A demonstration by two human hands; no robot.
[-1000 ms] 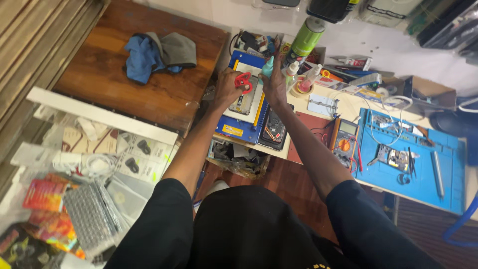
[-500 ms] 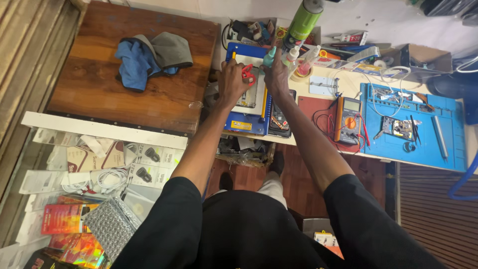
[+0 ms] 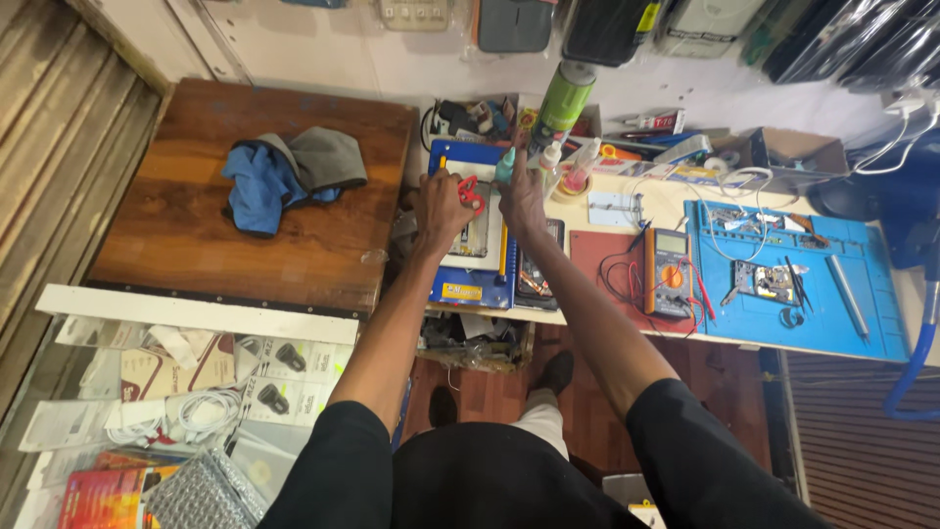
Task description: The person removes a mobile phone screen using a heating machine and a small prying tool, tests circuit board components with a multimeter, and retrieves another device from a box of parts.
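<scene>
Left hand grasps red pliers | right hand grasps teal bottle, upright

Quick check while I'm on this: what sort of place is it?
Probably a small electronics repair bench: a multimeter with leads, a blue work mat carrying a circuit board and tools, and packaged accessories under a glass counter.

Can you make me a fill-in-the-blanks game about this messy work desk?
1. The left hand holds a small tool with ____ handles.
2. The cloth beside the grey one on the wooden table is ____.
3. The orange meter lies on a dark red mat, left of the big ____ mat.

Missing words: red; blue; blue
</scene>
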